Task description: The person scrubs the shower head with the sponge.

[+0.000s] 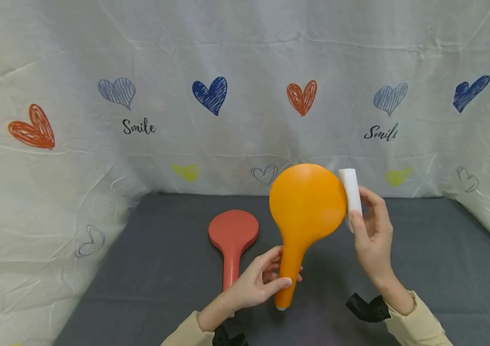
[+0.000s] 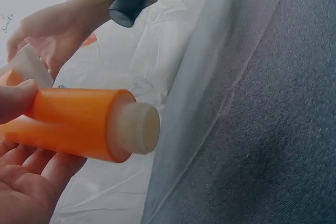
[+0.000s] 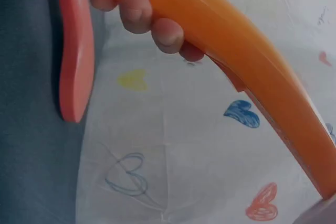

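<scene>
Red, smooth and round-headed, a paddle [image 1: 233,228] with a long handle lies on the dark grey cloth [image 1: 163,250] at the left, its lower handle partly hidden by the person's wrist; set aside there, it seems to leave both hands free for the other piece. Next comes the left hand [image 1: 258,283], fingers wrapped behind and thumb pressed in front, gripping the handle of a glossy orange paddle [image 1: 307,202] near its pale end cap [image 2: 139,127]. That low grip, one judges, leaves the whole round head uncovered, raised above the cloth and facing the head camera. Along the head's right rim stands a white folded strip, perhaps cloth or paper [image 1: 350,192], apparently touching the edge. Farthest right, the right hand [image 1: 372,235] pinches the strip between thumb and fingers from its outer side, which probably keeps the inner face against the rim.
</scene>
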Demonstrator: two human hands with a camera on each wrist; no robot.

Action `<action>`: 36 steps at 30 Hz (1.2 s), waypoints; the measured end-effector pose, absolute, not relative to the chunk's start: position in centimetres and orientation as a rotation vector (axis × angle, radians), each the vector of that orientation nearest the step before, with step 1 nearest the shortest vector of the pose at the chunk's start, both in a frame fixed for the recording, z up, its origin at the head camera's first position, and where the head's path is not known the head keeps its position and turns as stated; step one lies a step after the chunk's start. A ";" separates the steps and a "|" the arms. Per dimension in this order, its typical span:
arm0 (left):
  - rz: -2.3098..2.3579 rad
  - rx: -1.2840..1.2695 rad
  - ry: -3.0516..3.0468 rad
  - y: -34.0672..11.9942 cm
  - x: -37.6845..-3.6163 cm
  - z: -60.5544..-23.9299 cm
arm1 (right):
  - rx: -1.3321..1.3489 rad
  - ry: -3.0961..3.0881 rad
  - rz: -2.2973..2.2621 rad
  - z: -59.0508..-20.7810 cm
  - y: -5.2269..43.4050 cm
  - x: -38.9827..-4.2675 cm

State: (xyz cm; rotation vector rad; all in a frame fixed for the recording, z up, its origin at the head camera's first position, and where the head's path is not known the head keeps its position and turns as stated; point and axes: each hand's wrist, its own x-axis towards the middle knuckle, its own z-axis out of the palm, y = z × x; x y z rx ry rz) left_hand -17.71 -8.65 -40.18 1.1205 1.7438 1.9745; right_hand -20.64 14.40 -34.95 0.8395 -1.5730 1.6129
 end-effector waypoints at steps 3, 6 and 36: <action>1.948 1.127 1.804 -8.9 -17.9 -40.0 | 0.837 -1.565 1.610 -35.2 14.5 -20.4; 1.929 1.161 1.905 -9.3 -18.2 -39.8 | 0.869 -1.556 1.618 -36.1 14.3 -19.9; 1.194 1.347 2.785 -9.6 -18.3 -40.2 | 0.684 -1.825 1.274 -32.4 16.8 -20.3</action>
